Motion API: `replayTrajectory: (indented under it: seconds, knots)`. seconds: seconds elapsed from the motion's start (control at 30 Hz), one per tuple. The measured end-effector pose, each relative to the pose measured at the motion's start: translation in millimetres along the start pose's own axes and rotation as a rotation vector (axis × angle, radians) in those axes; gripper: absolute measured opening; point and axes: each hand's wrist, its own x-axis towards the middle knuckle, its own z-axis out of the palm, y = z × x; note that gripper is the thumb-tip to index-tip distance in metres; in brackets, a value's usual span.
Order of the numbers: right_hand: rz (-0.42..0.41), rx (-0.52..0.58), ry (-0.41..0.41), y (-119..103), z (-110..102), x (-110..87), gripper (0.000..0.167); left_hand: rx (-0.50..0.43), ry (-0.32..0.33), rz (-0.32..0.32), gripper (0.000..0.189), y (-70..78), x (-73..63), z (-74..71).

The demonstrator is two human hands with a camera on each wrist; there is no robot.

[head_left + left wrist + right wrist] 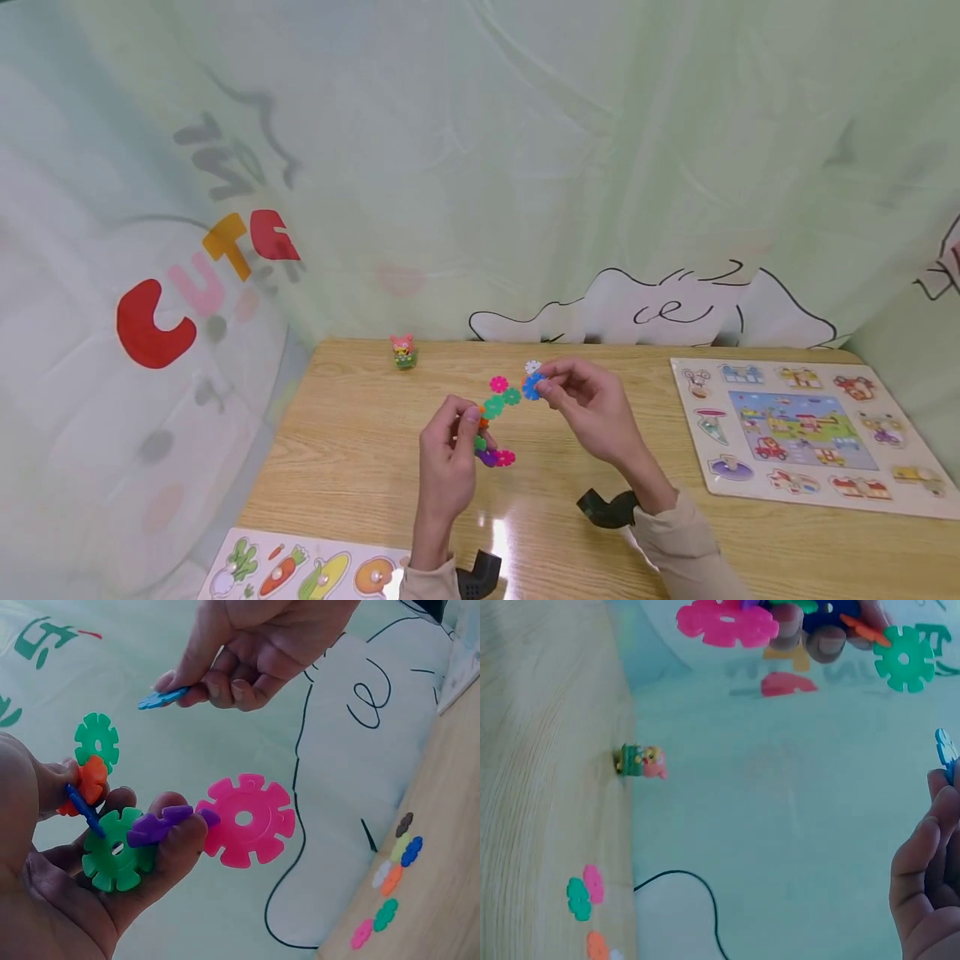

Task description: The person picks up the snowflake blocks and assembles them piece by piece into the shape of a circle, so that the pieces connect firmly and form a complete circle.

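My left hand (447, 454) grips a chain of interlocked notched plastic discs. In the left wrist view the chain has a green disc (82, 736), an orange disc (93, 777), a dark blue disc (84, 810) seen edge-on, a second green disc (101, 864), a purple disc (160, 828) and a pink disc (266, 825) at its end. Thumb and fingertips of my right hand (596, 408) pinch a single lighter blue disc (533, 386), held apart from the chain.
Several loose discs lie on the wooden table, among them pink (498, 384), green (512, 396) and white (532, 367). A small pink-and-green figurine (403, 353) stands at the back left. A vehicle puzzle board (738, 487) lies right, a vegetable board (322, 548) front left. A printed curtain hangs behind.
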Motion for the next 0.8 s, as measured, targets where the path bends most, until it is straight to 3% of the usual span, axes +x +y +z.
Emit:
replayTrajectory:
  seconds: [0.27,0.6,0.8]
  knots:
    - [-0.201,0.025,-0.035,-12.3,7.8,-3.0,0.018,0.032,-0.015,0.113,0.019,12.9,-0.3,0.7]
    - [-0.212,-0.036,-0.074,-20.7,10.2,-6.2,0.011,0.045,-0.033,0.145,0.017,17.3,-3.2,4.1]
    - [-0.268,-0.035,-0.055,-22.8,15.1,-8.3,0.013,0.049,-0.02,0.169,0.018,19.2,-3.6,4.2]
